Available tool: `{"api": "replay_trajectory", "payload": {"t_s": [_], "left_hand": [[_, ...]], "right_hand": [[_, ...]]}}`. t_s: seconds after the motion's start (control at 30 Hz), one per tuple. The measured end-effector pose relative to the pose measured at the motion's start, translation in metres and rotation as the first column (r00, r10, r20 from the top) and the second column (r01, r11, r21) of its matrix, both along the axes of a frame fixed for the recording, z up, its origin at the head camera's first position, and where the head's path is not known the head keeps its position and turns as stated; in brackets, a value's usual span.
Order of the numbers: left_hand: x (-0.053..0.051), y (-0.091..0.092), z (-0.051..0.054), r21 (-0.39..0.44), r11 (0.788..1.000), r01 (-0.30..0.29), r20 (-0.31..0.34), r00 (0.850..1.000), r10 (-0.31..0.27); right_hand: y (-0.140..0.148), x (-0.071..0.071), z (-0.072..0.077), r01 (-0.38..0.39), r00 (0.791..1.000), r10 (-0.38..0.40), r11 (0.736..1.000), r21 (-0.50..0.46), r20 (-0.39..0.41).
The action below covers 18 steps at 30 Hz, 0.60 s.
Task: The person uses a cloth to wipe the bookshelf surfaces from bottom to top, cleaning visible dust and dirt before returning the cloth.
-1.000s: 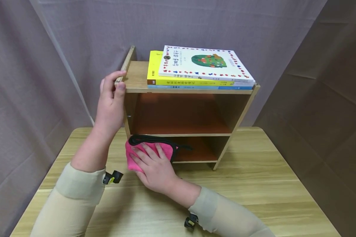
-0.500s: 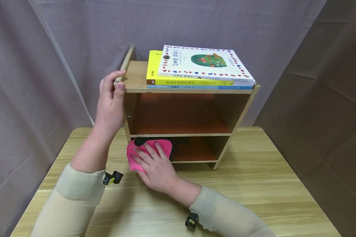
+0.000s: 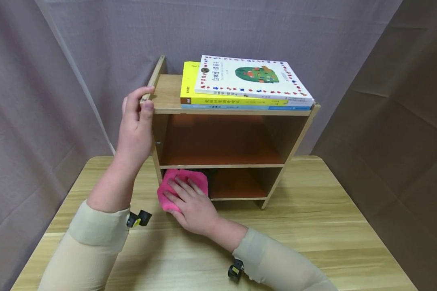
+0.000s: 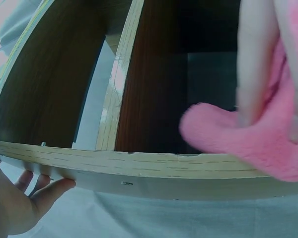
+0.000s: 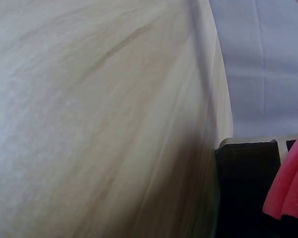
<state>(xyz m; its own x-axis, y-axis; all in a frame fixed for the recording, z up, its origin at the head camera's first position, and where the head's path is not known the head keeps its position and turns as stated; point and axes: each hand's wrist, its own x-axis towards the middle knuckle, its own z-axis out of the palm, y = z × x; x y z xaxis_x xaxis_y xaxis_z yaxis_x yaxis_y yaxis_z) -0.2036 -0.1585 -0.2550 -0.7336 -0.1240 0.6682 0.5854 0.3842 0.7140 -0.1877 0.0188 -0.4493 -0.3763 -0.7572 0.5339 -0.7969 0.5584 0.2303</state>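
Note:
A small wooden bookshelf (image 3: 218,166) stands on the table, its compartments facing me. My left hand (image 3: 135,129) grips the top front corner of its left side panel, fingers over the edge. In the left wrist view, fingers (image 4: 52,196) of that hand lie against the panel's outer face. My right hand (image 3: 196,212), with fingers spread and nearly straight, presses a pink cloth (image 3: 167,190) at the left end of the lower compartment. The cloth (image 4: 223,134) bunches over the panel's front edge in the left wrist view. Only a fold of cloth (image 5: 290,188) shows in the right wrist view.
Several books (image 3: 255,79) lie stacked flat on the shelf's top board, a white one uppermost above a yellow one. The wood-grain table (image 3: 313,234) extends in front and to both sides. Grey curtains (image 3: 240,28) hang close behind and beside it.
The pink cloth has shifted slightly inward, and its black edging has gone mostly out of sight. My right fingers have moved a little to the right with it. The left hand stays in place.

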Motion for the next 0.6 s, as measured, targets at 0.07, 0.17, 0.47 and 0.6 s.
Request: {"api": "replay_trajectory", "payload": {"t_s": [0.07, 0.17, 0.47, 0.6], "left_hand": [[0.0003, 0.0, 0.0002, 0.001, 1.0, 0.0, 0.002, 1.0, 0.0], [0.0008, -0.0001, 0.0008, 0.001, 1.0, -0.001, 0.002, 1.0, 0.001], [0.0025, 0.0014, 0.0015, 0.004, 1.0, -0.007, -0.012, 1.0, 0.007], [0.0027, 0.0021, 0.0014, 0.013, 1.0, -0.001, -0.017, 1.0, 0.002]], "right_hand": [[0.0009, -0.0004, -0.0011, -0.009, 1.0, 0.008, 1.0, 0.013, 0.021], [0.0026, -0.0013, -0.0017, -0.02, 0.998, 0.018, 0.999, 0.026, 0.062], [0.0079, -0.0052, -0.0002, -0.003, 0.974, -0.012, 0.998, 0.066, 0.224], [0.0084, -0.0054, 0.0009, 0.018, 0.953, -0.035, 0.998, 0.059, 0.302]]}}
